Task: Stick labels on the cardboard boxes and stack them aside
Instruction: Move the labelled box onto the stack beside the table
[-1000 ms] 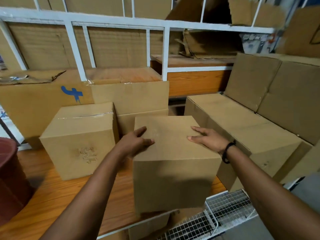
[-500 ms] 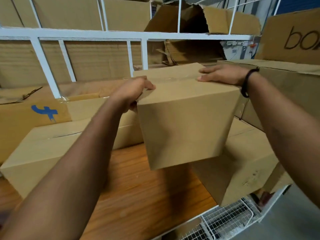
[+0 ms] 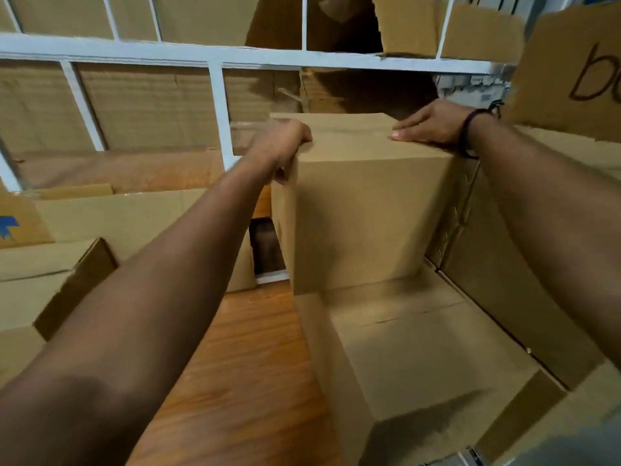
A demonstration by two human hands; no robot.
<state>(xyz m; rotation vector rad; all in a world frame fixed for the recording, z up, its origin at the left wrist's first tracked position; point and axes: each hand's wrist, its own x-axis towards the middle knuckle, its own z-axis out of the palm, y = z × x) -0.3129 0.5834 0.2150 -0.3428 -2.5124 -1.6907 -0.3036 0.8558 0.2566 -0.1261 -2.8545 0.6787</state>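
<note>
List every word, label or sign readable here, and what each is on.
"b", with a next letter cut off by the frame: dark letters on the cardboard sheet, upper right.
Blue mark on the left box: a shape cut off by the frame, no letters.
Small print behind the rack, upper right: too blurred to read.
Middle box: no label or print shows.

**Rack, Table and Loose Cardboard**

A wooden table [image 3: 255, 381] with orange-brown grain fills the lower middle. Beyond it stands a white metal rack [image 3: 215, 58], its bars crossing the top of the view. Flat corrugated sheets [image 3: 144, 102] stand behind the bars. Torn cardboard [image 3: 406, 25] sits on the upper level. At the upper right, a panel [image 3: 571, 68] bears dark handwritten letters.
</note>
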